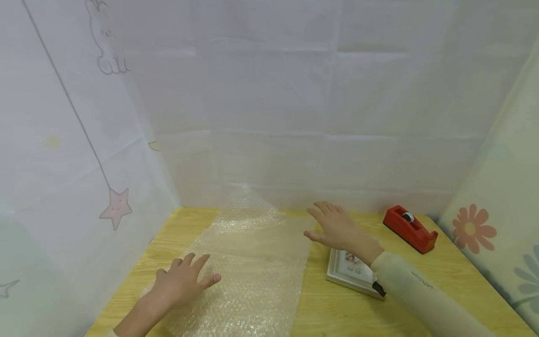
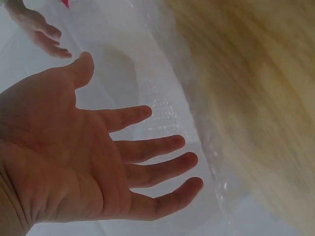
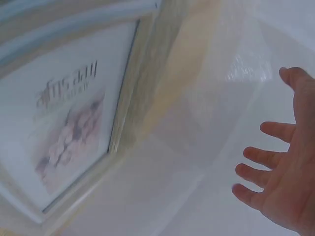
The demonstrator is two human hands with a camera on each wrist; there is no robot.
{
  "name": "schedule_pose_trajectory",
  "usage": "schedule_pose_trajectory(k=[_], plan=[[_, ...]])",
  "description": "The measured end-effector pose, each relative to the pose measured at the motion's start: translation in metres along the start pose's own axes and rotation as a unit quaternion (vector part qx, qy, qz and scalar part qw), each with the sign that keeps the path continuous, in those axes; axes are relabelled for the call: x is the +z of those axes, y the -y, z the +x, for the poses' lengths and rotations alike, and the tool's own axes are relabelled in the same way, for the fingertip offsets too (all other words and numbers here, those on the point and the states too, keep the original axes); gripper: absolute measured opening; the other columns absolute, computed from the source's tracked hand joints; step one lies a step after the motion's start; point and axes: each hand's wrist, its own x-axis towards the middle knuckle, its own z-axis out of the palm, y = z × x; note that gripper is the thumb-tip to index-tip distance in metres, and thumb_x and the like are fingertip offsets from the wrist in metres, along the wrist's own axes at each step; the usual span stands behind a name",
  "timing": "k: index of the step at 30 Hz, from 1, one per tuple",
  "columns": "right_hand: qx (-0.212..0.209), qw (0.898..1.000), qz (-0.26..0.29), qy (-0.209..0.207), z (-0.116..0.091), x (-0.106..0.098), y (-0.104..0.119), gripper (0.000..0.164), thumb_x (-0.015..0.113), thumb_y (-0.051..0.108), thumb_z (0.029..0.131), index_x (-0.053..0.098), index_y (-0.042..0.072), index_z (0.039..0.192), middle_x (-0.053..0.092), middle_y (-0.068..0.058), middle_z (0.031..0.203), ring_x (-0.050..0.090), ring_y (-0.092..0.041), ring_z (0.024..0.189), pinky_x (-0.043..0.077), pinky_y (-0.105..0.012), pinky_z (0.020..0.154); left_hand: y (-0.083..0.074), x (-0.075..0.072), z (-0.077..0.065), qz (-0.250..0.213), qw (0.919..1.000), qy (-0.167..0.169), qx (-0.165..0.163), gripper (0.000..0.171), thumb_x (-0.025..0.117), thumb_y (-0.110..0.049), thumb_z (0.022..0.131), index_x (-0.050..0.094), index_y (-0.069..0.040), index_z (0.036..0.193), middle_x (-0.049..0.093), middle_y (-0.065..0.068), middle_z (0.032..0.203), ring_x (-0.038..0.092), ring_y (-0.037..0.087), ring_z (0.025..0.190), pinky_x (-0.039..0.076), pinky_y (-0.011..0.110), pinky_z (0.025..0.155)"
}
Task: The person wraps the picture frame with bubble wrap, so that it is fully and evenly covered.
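Observation:
A sheet of clear bubble wrap [image 1: 248,262] lies across the middle of the table, its far end rising toward the back wall. Over its left edge is my left hand [image 1: 178,283], fingers spread and holding nothing; the left wrist view shows the bare palm [image 2: 64,147]. My right hand [image 1: 337,228] hovers past the sheet's right side, fingers apart, with nothing in its grasp. Below the right wrist lies a silver picture frame [image 1: 343,274] with a flower print, partly hidden by the forearm and sleeve. In the right wrist view the picture frame [image 3: 123,93] appears large, beside the right hand [image 3: 285,167].
A red tape dispenser [image 1: 410,228] stands at the back right of the yellow wood-grain table [image 1: 311,311]. Pale cloth walls with printed figures enclose the table at the left, back and right.

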Motion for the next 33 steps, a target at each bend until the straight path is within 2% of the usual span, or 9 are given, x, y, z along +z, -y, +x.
schedule_pose_trajectory(k=[2,6,8,12,19,27,33], plan=[[-0.015,0.999,-0.016,0.035,0.006,0.007,0.009,0.084,0.041,0.076,0.096,0.042,0.017,0.157,0.034,-0.016,0.159,0.03,-0.041,0.144,0.022,-0.063,0.113,-0.005,0.005,-0.004,-0.01,0.9997,0.02,-0.014,0.096,0.043,-0.084,0.088,0.047,-0.014,0.154,0.041,0.028,0.15,0.039,0.059,0.13,0.029,0.085,0.085],[-0.028,0.994,-0.028,0.097,0.013,0.023,0.022,0.09,0.03,0.083,0.093,0.037,0.023,0.16,0.024,-0.012,0.165,0.018,-0.04,0.15,0.01,-0.062,0.117,-0.011,0.012,-0.011,-0.024,0.9989,0.03,-0.028,0.095,0.053,-0.081,0.086,0.05,-0.012,0.151,0.04,0.032,0.149,0.033,0.062,0.132,0.027,0.086,0.086],[-0.029,0.992,-0.02,0.119,0.013,0.028,0.028,0.09,0.029,0.084,0.093,0.035,0.025,0.161,0.021,-0.011,0.167,0.015,-0.039,0.151,0.009,-0.06,0.118,-0.011,0.015,-0.013,-0.024,0.9989,0.031,-0.025,0.095,0.057,-0.08,0.084,0.051,-0.011,0.149,0.04,0.033,0.147,0.034,0.063,0.131,0.029,0.086,0.084],[-0.028,0.989,0.001,0.147,0.013,0.035,0.035,0.089,0.033,0.081,0.095,0.034,0.022,0.161,0.024,-0.014,0.165,0.021,-0.041,0.149,0.015,-0.059,0.117,-0.008,0.018,-0.015,-0.021,0.9991,0.035,-0.008,0.096,0.064,-0.079,0.079,0.053,-0.012,0.147,0.043,0.031,0.144,0.038,0.065,0.126,0.036,0.084,0.078],[-0.014,0.982,0.024,0.188,0.011,0.042,0.036,0.088,0.037,0.077,0.097,0.035,0.017,0.161,0.029,-0.019,0.162,0.028,-0.046,0.145,0.023,-0.061,0.114,0.001,0.024,-0.013,-0.036,0.9979,0.052,0.008,0.106,0.073,-0.079,0.069,0.049,-0.014,0.149,0.038,0.032,0.148,0.038,0.062,0.127,0.042,0.08,0.071],[-0.02,0.976,0.046,0.212,0.003,0.044,0.036,0.084,0.043,0.071,0.099,0.038,0.012,0.158,0.035,-0.022,0.158,0.035,-0.045,0.142,0.026,-0.06,0.113,0.003,0.023,-0.013,-0.046,0.9975,0.04,0.034,0.106,0.077,-0.075,0.069,0.049,-0.013,0.149,0.039,0.03,0.147,0.04,0.06,0.127,0.045,0.076,0.07],[-0.02,0.975,0.043,0.219,0.0,0.044,0.037,0.082,0.048,0.068,0.099,0.042,0.01,0.156,0.04,-0.023,0.155,0.039,-0.044,0.14,0.027,-0.06,0.113,0.009,0.025,-0.005,-0.052,0.9963,0.049,0.048,0.105,0.078,-0.072,0.071,0.048,-0.011,0.151,0.035,0.034,0.15,0.035,0.065,0.128,0.043,0.08,0.072]])
